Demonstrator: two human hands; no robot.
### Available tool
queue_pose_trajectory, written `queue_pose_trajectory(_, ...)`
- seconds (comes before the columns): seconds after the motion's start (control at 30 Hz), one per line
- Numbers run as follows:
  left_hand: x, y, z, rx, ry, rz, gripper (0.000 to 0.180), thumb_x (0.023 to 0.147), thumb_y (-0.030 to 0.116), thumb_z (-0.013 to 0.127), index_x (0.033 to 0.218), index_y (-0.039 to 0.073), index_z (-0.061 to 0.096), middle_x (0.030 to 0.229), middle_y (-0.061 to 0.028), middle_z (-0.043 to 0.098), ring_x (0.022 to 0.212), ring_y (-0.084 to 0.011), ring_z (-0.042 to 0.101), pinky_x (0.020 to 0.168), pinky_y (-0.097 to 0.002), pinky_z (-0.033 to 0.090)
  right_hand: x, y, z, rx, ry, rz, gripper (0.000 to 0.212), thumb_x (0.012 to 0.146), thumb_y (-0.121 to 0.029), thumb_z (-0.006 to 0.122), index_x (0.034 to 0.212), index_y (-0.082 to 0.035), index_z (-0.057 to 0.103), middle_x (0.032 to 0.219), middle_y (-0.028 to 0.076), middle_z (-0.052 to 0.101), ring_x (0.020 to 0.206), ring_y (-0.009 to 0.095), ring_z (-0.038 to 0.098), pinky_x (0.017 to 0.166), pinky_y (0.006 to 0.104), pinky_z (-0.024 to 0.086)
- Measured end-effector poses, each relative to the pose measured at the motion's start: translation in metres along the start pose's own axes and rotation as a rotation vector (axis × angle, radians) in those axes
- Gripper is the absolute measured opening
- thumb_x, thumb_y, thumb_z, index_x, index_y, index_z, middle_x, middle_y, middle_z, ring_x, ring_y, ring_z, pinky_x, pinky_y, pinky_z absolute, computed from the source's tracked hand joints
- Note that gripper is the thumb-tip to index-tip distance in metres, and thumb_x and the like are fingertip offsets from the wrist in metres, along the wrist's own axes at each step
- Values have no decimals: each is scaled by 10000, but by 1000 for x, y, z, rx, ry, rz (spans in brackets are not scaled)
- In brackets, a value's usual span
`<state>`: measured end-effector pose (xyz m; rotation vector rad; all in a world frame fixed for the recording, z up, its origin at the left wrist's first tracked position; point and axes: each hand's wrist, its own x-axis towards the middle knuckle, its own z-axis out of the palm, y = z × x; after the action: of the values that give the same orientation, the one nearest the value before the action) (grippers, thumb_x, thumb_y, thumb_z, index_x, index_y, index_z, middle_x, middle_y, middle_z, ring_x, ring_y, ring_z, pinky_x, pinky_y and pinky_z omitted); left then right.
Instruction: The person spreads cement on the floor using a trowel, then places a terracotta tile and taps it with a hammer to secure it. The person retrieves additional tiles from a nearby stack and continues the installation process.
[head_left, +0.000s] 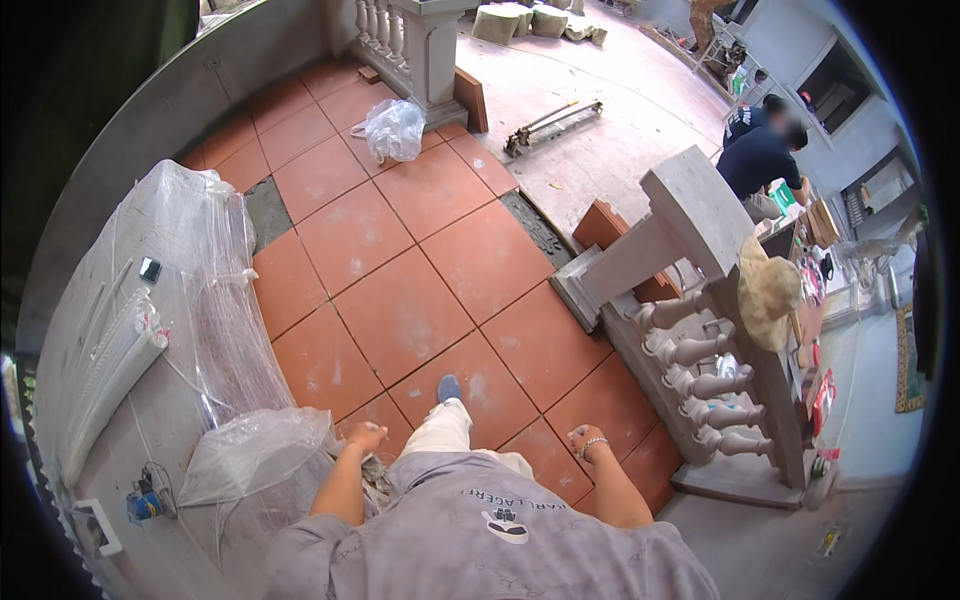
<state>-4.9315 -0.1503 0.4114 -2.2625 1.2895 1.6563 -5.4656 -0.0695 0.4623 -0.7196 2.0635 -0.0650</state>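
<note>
My left hand (pixel 368 437) hangs beside my left hip with its fingers curled in and nothing seen in them. Close by it is a plastic sheet (pixel 260 445) draped over the covered form on the left. On the other side, my right hand (pixel 588 440), with a bracelet (pixel 595 441) at the wrist, is closed over the tiles and shows nothing held. Neither hand touches the terracotta floor tiles (pixel 402 312) below. One foot in a blue-grey shoe (pixel 449 388) is put forward on a tile.
A balustrade (pixel 715 388) with a sun hat (pixel 768 293) on it runs along the right. Bare mortar gaps (pixel 268 214) break the tiling. A clear plastic bag (pixel 391 131) lies ahead near a pillar (pixel 428 62). Two people in dark shirts (pixel 757 161) bend over beyond the railing.
</note>
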Motion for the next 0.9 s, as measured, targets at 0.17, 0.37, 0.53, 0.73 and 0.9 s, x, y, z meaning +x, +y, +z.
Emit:
queue_pose_trajectory(0.17,79,187,-104,-136,92,169,356,856,290,656,1043,-12,680,945,-135,699,890,-213,640,803,-367,496,49,-79,-38,342,-24,121,164,930,-190,607,942,-33,652,789,59,664,651,155,636,554,311,510)
queue_pose_trajectory(0.37,199,342,-155,-109,156,271,392,857,282,657,1090,-33,660,1048,-162,691,1006,-233,633,879,-357,480,147,-160,-85,203,-95,191,192,942,-226,594,883,-48,638,755,47,652,618,148,621,518,307,479)
queue_pose_trajectory(0.53,266,418,-159,-25,72,19,424,849,317,672,1087,-33,663,1032,-155,693,960,-233,648,849,-360,500,283,-248,-134,208,-178,253,210,909,-204,608,855,-12,675,755,87,679,620,166,647,595,321,523)
queue_pose_trajectory(0.73,302,518,-187,156,-6,-20,435,860,354,662,1140,20,661,939,-98,691,803,-174,647,589,-330,489,424,-424,-233,91,-113,-16,296,893,-288,622,931,1,674,751,109,700,655,187,675,649,343,528)
queue_pose_trajectory(0.9,365,625,-214,-154,83,-50,373,844,339,669,1012,7,691,804,-73,662,678,-150,585,597,-309,471,538,-566,-335,282,25,-233,243,883,-210,630,949,22,663,757,101,694,625,169,659,601,323,515)
